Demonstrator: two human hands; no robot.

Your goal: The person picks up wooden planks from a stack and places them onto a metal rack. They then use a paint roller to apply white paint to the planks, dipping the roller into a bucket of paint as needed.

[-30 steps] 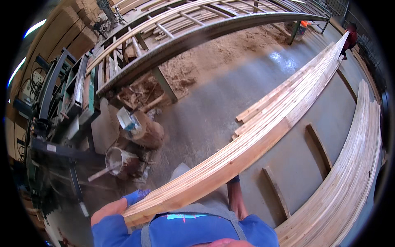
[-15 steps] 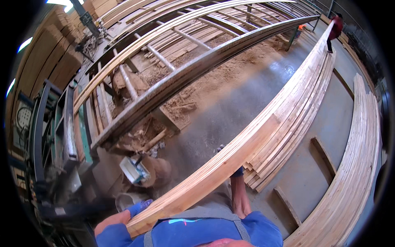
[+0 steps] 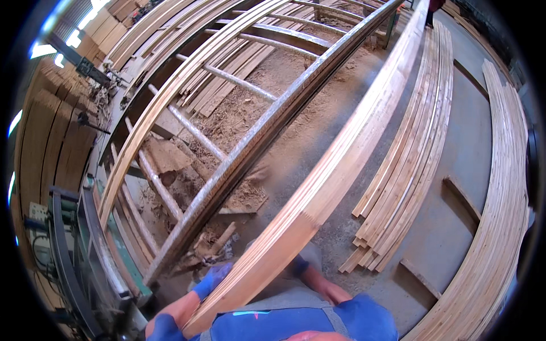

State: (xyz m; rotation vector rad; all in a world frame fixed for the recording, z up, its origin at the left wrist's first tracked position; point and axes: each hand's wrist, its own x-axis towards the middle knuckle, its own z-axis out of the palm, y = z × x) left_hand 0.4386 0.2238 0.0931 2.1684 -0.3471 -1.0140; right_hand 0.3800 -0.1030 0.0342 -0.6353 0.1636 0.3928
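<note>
A long bundle of light wooden boards (image 3: 310, 219) slants from my body toward the far upper right, held up off the floor. My left hand (image 3: 216, 277), in a blue-purple glove, is closed on the bundle's left side near its close end. Under the right side is my right hand (image 3: 298, 265) in a dark glove, its fingers mostly hidden beneath the wood. At the far end stands a person in dark red (image 3: 435, 5), largely cut off by the picture's edge; their hands cannot be made out.
A metal roller frame (image 3: 227, 162) runs along the left, with long boards (image 3: 149, 128) on it and sawdust beneath. Right of me lie a low board stack (image 3: 406, 193) and a larger one (image 3: 492, 227), with wooden bearers (image 3: 462, 199) on the floor. Machinery (image 3: 71, 267) stands at lower left.
The held bundle has swung left, away from the low floor stack and closer to the roller frame. My hands have moved with it, and the view has turned.
</note>
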